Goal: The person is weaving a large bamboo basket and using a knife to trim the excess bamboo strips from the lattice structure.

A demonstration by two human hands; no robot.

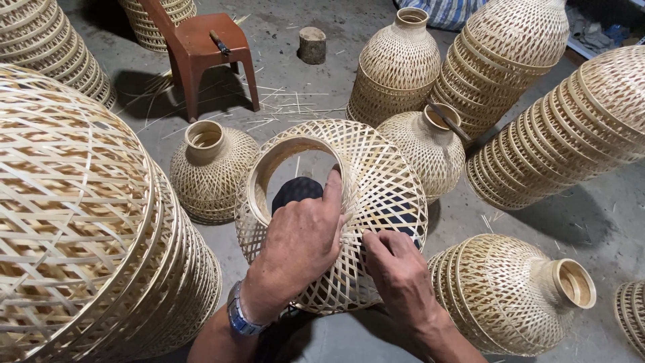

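A woven bamboo lampshade with an open round mouth sits in front of me, tilted toward the camera. My left hand grips its rim, thumb hooked up over the edge of the opening. My right hand presses on the lattice lower right, fingers pinching a thin strip of the weave. A metal watch is on my left wrist. Something dark shows through the opening and the weave.
Stacks of similar woven shades surround me: a big stack at left, long stacks at right, single necked shades. A brown plastic chair and a wood stump stand behind on the concrete floor.
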